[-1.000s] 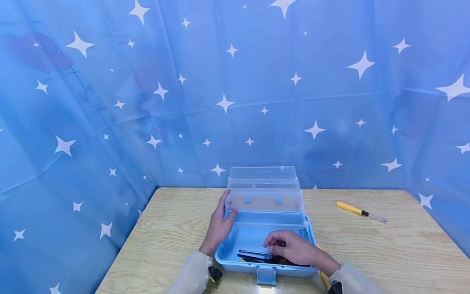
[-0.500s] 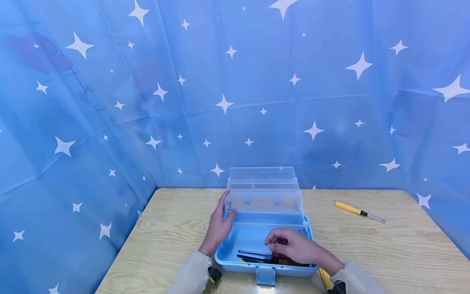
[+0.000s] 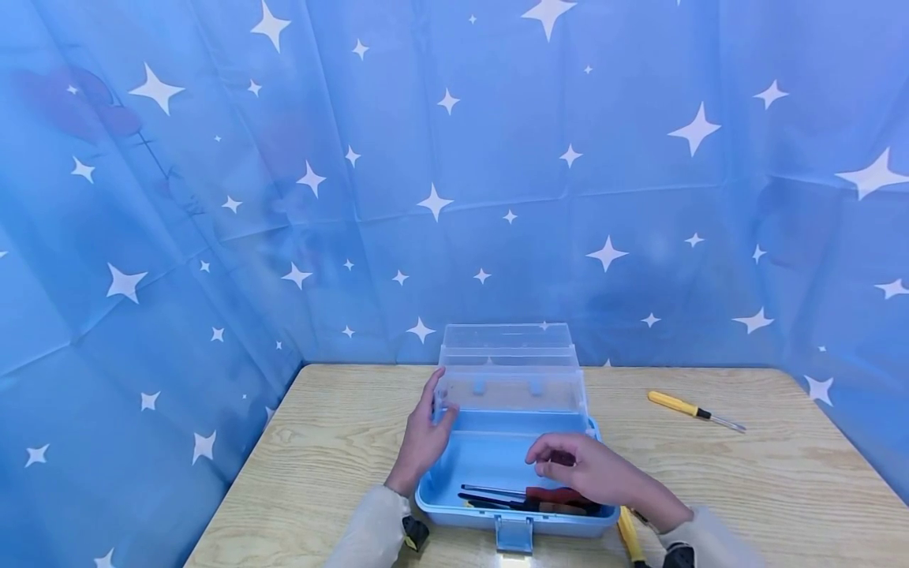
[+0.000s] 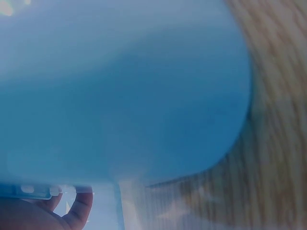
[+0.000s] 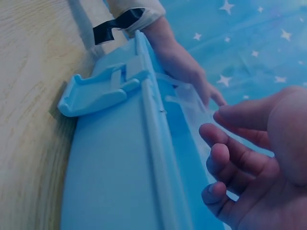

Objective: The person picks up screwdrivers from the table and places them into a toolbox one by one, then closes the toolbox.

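Note:
A light blue toolbox (image 3: 469, 517) stands at the front of the table with its clear lid (image 3: 507, 386) raised. My left hand (image 3: 422, 442) holds the lid's left edge, thumb in front and fingers behind it. Over the right part of the box hovers my right hand (image 3: 585, 471), fingers loosely curled. The right wrist view shows nothing between that hand's fingers (image 5: 240, 155). Below it, inside the box along the front wall, lie a red-handled screwdriver (image 3: 557, 495) and a dark tool (image 3: 490, 501) with a brownish handle beside it.
On the wooden table (image 3: 341, 426), a yellow-handled screwdriver (image 3: 673, 402) lies at the back right. Another yellow-handled tool (image 3: 629, 532) is against the box's right side, partly hidden by the right forearm. A blue star-patterned curtain (image 3: 511, 158) hangs behind the table.
My right hand has let go of the red-handled screwdriver and moved up and right, uncovering its handle in the box. The left hand stays on the lid.

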Demonstrator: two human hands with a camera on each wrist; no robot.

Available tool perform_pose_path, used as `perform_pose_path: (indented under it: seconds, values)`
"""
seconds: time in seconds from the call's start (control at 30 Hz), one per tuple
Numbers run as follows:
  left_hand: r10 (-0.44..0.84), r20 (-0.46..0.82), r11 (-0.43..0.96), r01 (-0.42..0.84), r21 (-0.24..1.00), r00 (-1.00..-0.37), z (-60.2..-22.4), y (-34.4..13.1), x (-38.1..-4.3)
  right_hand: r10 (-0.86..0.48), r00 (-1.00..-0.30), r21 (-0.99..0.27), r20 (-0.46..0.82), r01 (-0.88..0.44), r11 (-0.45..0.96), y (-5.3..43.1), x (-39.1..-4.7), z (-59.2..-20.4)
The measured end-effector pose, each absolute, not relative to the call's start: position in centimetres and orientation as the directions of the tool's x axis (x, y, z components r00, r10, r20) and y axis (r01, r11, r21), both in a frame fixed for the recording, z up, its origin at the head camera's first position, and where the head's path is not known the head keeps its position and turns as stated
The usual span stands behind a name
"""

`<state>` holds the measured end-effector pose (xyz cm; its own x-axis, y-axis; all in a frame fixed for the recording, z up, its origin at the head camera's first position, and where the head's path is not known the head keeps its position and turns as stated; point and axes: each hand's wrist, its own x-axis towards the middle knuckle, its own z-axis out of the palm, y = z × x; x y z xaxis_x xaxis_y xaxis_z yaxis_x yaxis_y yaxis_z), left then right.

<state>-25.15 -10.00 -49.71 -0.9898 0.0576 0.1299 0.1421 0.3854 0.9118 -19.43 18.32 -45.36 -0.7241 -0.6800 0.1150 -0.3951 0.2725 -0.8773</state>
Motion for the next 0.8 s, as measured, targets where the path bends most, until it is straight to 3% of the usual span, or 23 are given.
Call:
perform_pose_path:
  seconds: [0.8]
  values:
    - [0.053,0.125,0.389,0.136,0.911,-0.991,-49.7,-10.0,-25.2,-0.554,-0.815,-0.9,0.169,-0.357,0.251,25.0,-18.2,-43.0]
